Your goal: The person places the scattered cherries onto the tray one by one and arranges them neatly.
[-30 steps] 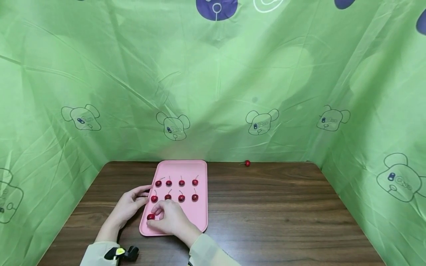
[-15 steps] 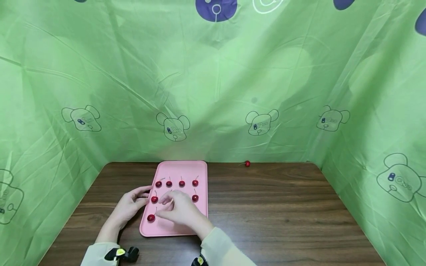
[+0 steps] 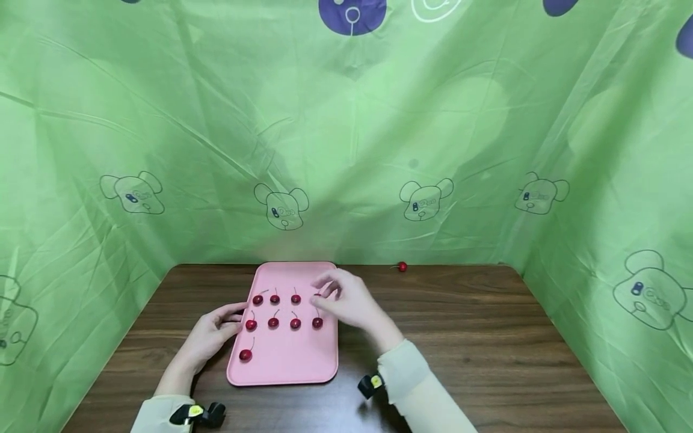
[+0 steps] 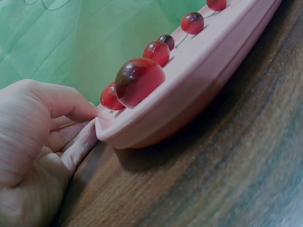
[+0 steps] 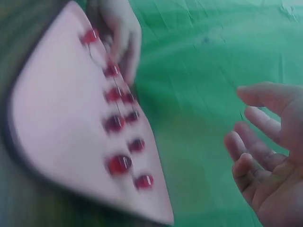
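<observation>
A pink tray (image 3: 281,367) bears several red cherries with stems, in two rows across its middle, plus a single cherry (image 3: 246,355) at the near left. My left hand (image 3: 208,340) touches the tray's left edge with its fingertips; in the left wrist view a fingertip meets the pink rim. Above the tray's right side hovers my right hand (image 3: 346,300), its fingers loosely bent and nothing between them, as the right wrist view shows. It partly hides the far-right cherry (image 3: 317,296). Below that one, another cherry (image 3: 317,323) lies in full view.
One more cherry (image 3: 402,266) lies at the back edge of the brown wooden table (image 3: 460,337), right of the tray. Green cloth (image 3: 346,150) with animal-head drawings hangs behind and at both sides.
My right hand has let go of the near-left cherry and moved across the tray to the right and away from me. The left hand stays at the tray's edge.
</observation>
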Demonstrator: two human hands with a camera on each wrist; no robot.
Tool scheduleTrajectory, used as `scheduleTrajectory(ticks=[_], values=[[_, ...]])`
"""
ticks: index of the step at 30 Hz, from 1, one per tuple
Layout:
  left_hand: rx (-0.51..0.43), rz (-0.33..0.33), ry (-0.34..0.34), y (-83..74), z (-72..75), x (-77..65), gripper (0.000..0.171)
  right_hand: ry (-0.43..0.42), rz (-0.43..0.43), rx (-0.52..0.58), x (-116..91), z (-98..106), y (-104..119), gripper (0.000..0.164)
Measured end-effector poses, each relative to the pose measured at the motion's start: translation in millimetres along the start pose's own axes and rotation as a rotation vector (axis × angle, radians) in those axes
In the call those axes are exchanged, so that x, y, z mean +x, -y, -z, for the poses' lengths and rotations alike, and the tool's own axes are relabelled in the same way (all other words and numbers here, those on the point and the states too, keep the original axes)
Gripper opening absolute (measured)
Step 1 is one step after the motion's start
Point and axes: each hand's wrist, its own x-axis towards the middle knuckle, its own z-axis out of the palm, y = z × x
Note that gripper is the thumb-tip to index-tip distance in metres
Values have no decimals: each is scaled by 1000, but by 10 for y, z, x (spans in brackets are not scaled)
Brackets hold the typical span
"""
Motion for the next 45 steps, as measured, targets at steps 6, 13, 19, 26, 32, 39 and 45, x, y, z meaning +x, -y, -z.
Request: scheduleTrajectory(ticks=[6, 13, 19, 26, 32, 39, 45], values=[[-13, 18, 5, 23, -20, 9, 52, -97, -57, -23, -49, 430, -438, 27], [-23, 19, 2, 30, -7, 3, 52, -195, -142, -5, -174, 744, -951, 28], [-2, -7, -7, 26, -3, 7, 51, -273, -176, -63, -232, 983, -1331, 30], [-11, -14, -6, 30, -7, 16, 50, -374, -230, -114, -244, 1174, -1611, 33], [-10, -12, -14, 34, -9, 16, 50, -380, -299, -46, -237, 1218, -1694, 36], [-5, -14, -13, 27, -12, 19, 50, -386, -361, -56, -258, 1198, -1784, 45], [12, -7, -18, 35, -15, 12, 50, -358, -399, -76, -253, 1162, -1893, 54]])
